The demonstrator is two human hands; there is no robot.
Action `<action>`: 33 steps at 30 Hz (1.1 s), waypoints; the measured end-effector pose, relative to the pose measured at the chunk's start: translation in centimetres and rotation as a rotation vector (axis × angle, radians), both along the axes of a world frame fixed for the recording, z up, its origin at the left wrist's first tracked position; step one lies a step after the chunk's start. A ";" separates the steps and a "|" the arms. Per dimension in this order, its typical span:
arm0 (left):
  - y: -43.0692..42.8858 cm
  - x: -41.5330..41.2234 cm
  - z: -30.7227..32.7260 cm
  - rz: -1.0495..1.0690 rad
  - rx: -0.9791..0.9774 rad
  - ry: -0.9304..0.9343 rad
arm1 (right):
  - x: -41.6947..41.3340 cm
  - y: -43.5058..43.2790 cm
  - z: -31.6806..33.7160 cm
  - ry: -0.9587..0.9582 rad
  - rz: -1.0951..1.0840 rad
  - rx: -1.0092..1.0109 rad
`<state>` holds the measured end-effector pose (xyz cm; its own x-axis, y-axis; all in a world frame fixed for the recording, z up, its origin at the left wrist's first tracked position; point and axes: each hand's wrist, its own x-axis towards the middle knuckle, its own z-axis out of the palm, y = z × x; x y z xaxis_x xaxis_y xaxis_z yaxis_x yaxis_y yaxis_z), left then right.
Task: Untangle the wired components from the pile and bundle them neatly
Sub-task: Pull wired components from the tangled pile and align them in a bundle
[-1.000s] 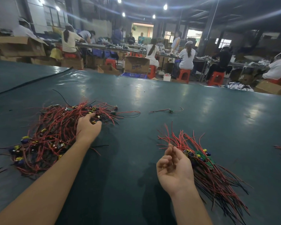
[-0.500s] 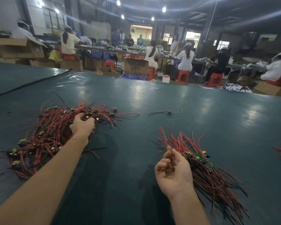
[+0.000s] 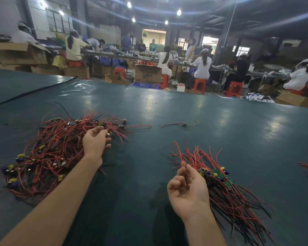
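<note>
Here, left hand (image 3: 95,142) gripping pile (image 3: 48,157), bundle (image 3: 229,192) apart

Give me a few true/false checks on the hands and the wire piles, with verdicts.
1. The left hand reaches into the tangled pile, fingers curled among the red wires. True.
2. The right hand grips the sorted bundle. False: it lies palm up beside the bundle, fingers loosely curled.
3. A stray component with its wires lies alone, farther out on the table. True.
4. The sorted bundle lies to the left of the tangled pile. False: it lies to its right, next to the right hand.
</note>
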<state>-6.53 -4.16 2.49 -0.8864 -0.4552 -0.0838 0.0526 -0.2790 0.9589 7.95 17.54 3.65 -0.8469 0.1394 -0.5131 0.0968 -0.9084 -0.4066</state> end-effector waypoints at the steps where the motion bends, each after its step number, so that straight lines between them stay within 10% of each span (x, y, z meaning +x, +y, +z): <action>1: 0.4 0.4 -0.1 0.033 -0.003 0.026 | 0.0 0.0 0.0 -0.002 0.003 0.002; 12: 3.6 3.2 -0.5 0.055 0.279 0.007 | 0.2 0.0 0.0 -0.004 -0.001 0.008; 23: 4.2 6.5 -0.1 0.027 -0.396 0.206 | 0.1 0.0 -0.3 0.002 -0.002 0.039; 33: 7.0 9.0 0.9 -0.171 -0.321 0.355 | 0.1 -2.2 -0.4 0.115 0.119 0.675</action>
